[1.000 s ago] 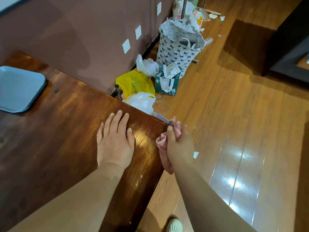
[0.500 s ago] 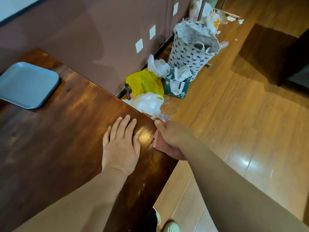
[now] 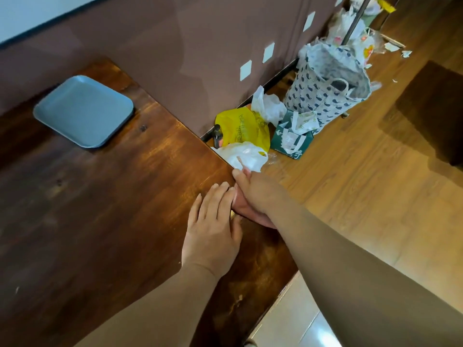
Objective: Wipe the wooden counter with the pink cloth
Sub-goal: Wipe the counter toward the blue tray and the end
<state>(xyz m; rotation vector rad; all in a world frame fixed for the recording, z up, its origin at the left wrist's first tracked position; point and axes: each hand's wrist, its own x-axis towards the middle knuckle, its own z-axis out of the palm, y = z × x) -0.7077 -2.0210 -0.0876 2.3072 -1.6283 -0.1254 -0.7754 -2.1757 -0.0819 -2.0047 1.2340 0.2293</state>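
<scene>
Right now your right hand (image 3: 258,194) presses the pink cloth (image 3: 246,214) on the counter (image 3: 100,209) corner; your left hand (image 3: 213,229) lies flat, fingers straight.

Dark brown counter (image 3: 105,196), grey-blue tray (image 3: 84,111), pink cloth (image 3: 246,212), yellow bag (image 3: 240,128), white basket (image 3: 325,91) with navy spots.

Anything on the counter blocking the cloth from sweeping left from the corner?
Yes: the left hand lies flat on the counter, right beside the cloth under the right hand. Farther left, a blue tray sits near the wall.
</scene>
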